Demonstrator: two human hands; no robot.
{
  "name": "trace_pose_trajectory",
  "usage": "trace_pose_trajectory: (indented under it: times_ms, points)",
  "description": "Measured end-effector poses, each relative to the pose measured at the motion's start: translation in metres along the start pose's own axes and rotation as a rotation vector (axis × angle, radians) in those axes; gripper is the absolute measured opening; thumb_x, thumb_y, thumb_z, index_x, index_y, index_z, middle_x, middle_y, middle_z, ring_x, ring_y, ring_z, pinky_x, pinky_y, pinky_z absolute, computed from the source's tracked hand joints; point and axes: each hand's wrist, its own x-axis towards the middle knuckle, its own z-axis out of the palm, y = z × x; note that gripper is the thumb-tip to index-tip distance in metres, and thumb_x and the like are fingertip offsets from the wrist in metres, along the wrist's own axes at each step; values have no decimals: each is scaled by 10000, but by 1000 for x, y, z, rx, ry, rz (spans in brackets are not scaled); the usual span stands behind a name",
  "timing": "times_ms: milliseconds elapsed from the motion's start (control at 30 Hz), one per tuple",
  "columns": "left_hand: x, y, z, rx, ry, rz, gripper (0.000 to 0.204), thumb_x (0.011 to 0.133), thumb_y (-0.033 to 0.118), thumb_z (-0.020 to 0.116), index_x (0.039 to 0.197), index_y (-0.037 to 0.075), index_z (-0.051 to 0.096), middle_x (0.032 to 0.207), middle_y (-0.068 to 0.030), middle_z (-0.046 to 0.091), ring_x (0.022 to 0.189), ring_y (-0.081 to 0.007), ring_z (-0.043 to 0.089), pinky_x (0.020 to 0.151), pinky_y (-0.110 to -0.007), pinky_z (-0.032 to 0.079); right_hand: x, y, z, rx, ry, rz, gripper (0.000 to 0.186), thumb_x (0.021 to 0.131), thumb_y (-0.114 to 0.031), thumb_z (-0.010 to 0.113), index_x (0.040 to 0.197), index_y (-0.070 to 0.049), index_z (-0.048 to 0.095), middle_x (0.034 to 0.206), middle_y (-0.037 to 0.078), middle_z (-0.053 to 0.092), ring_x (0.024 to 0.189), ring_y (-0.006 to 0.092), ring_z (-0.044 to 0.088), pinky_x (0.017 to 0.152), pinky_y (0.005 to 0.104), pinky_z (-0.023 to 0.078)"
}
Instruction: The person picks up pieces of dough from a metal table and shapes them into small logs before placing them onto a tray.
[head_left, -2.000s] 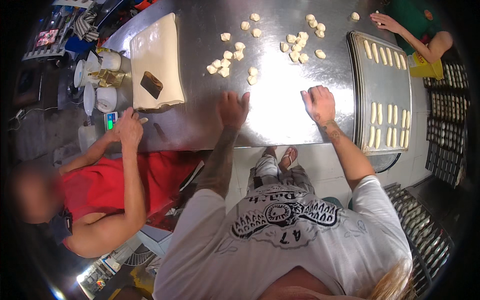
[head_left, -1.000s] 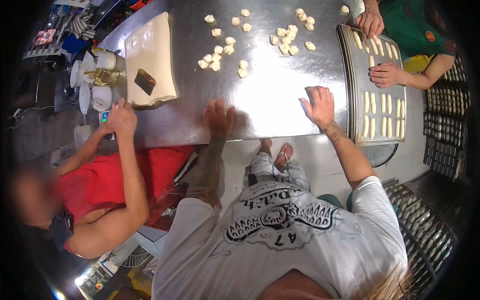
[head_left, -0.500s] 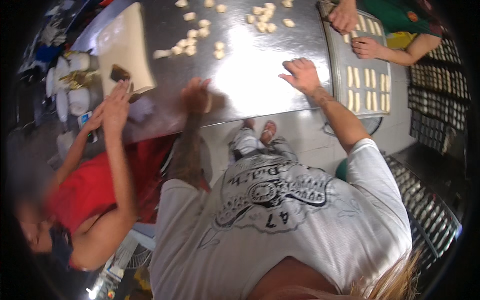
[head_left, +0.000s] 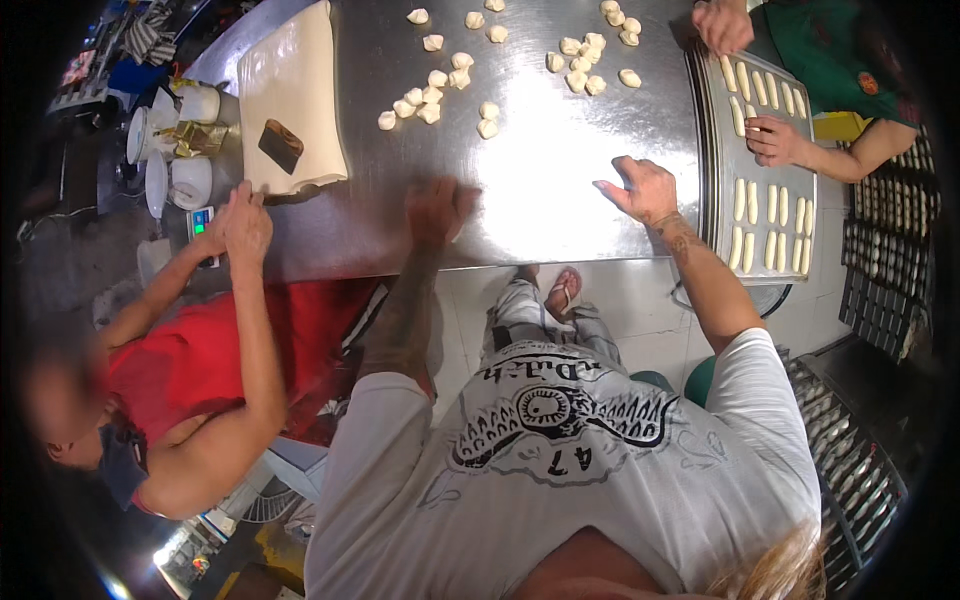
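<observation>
— Hands?
— Two, both down on the steel table (head_left: 560, 190). Left hand (head_left: 437, 208) blurred at about 7 o'clock of the tabletop, near the front edge; cannot tell whether fingers are spread or curled, nor whether anything lies under the palm. Right hand (head_left: 645, 190) at about 5 o'clock, fingers apart and loosely bent, clamped on nothing, resting beside the baking tray (head_left: 705, 130).

— Dough?
— Loose dough pieces (head_left: 470, 80) scattered at 12 o'clock of both hands, well apart from them: roughly twenty, in two rough clusters. None seen in either hand.

— On the tray?
— About twenty small dough fingers (head_left: 757, 195) laid in upright pairs, at 3 o'clock of the right hand.

— Others nearby?
— Two more people. At 9 o'clock, one in a red top, both hands (head_left: 238, 222) pressed together at the table edge, just below a flat dough slab (head_left: 290, 90) carrying one dark brown block (head_left: 281, 145). Three white cups (head_left: 190, 180) left of that slab. At 2 o'clock, one in a green top (head_left: 820, 50), two hands over the tray: one hand (head_left: 722, 25) at its top edge, the other hand (head_left: 772, 140) touching the dough fingers.
</observation>
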Motion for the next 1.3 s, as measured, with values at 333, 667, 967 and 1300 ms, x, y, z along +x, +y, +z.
trace_pose_trajectory:
  times_ms: [333,667,967,1300]
  points:
    - [-17,-7,-8,326,-164,-40,471,995,442,684,1278,69,636,1319,-221,652,1214,-393,636,1027,-568,484,-25,-20,-29,-160,-178,40,872,929,-692,654,1492,-35,543,1507,227,567,1434,373,515,1181,492,418]
    - [48,23,5,312,26,-35,822,997,403,673,1675,80,339,1749,-248,218,1612,-376,274,1270,-616,239,-9,-17,0,-286,-106,127,969,1008,-636,558,1629,68,320,1752,240,229,1642,411,143,1309,574,191]
    - [35,64,-15,302,-105,-238,822,977,400,725,1672,149,366,1744,-225,258,1567,-399,357,1262,-633,249,-46,-35,8,-337,-189,244,965,1036,-627,512,1618,116,308,1715,316,254,1623,466,157,1324,571,139]
    - [4,54,-6,233,-142,-210,613,1023,376,647,1588,182,509,1717,-204,310,1498,-325,467,1254,-676,237,-52,-55,21,-114,-9,190,858,1029,-534,570,1575,105,398,1679,328,331,1589,521,219,1265,655,182]
